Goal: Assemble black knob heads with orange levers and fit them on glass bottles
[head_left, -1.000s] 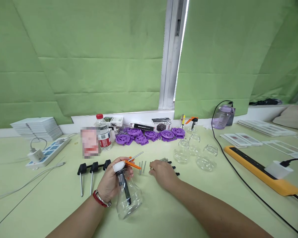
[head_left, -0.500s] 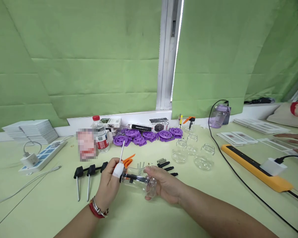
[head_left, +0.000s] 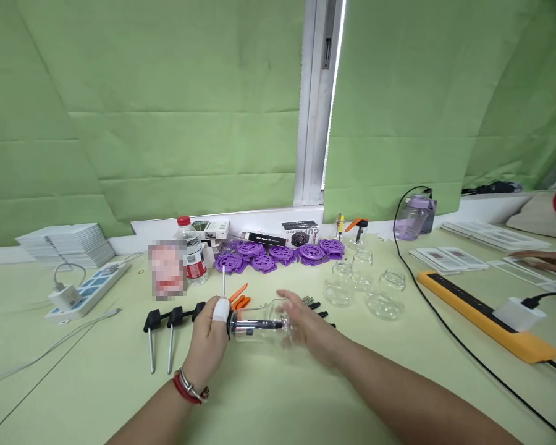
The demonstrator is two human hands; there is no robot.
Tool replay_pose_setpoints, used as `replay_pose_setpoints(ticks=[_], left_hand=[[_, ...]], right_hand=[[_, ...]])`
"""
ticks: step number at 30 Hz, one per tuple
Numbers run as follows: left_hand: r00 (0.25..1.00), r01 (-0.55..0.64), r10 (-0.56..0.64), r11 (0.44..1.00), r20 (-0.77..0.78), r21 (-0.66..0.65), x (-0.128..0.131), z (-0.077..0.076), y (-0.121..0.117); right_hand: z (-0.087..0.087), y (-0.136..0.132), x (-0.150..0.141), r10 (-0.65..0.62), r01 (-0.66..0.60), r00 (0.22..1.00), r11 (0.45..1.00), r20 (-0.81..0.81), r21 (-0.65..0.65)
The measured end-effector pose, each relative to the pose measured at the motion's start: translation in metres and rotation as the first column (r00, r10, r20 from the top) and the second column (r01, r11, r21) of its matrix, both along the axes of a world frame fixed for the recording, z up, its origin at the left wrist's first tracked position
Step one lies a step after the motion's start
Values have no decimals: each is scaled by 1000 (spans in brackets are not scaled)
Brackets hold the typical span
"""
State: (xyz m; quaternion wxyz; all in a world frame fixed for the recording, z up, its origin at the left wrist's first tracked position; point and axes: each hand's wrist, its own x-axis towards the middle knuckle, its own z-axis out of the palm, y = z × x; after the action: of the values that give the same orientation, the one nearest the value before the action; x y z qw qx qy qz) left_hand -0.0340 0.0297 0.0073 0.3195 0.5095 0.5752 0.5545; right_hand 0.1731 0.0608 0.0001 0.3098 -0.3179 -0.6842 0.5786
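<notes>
My left hand is closed around the black collar of a clear flared jar, which lies on its side in the air. A black shaft runs lengthwise inside it. A metal rod sticks up past my thumb, which has a white wrap. Orange levers show beyond my fingers. At the jar's wide base is my right hand, curved around it and blurred by motion; its lower fingers are hard to make out. Behind this hand lie black shafts and springs, partly hidden.
Black-headed metal cranks lie at left. Clear jars stand right of centre, with purple wheel-shaped parts behind. A bottle, a white power strip, an orange power strip and a black cable surround the area. Another person's hand is far right.
The jar has gone from upright tilt to lying sideways. My right hand has come from the small parts to the jar's base and has turned around it. Another person's hand has appeared at right.
</notes>
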Motion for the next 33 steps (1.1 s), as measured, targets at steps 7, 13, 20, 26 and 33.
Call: replay_pose_setpoints(ticks=[7, 13, 20, 26, 33], left_hand=[[999, -31, 34, 998, 40, -57, -4, -4, 5], [997, -7, 9, 1000, -82, 29, -2, -6, 3], [999, -3, 6, 999, 51, -49, -1, 0, 2], [957, 120, -70, 979, 281, -167, 8, -1, -1], [929, 249, -144, 925, 341, -288, 23, -4, -11]], right_hand=[[15, 0, 9, 56, -69, 998, 877, 42, 475], [2, 3, 1, 93, -116, 990, 963, -103, -241], [19, -7, 10, -134, -122, 954, 644, 269, 755], [11, -7, 18, -334, -291, 916, -174, 222, 941], [-5, -17, 45, -204, -294, 933, 47, 297, 955]])
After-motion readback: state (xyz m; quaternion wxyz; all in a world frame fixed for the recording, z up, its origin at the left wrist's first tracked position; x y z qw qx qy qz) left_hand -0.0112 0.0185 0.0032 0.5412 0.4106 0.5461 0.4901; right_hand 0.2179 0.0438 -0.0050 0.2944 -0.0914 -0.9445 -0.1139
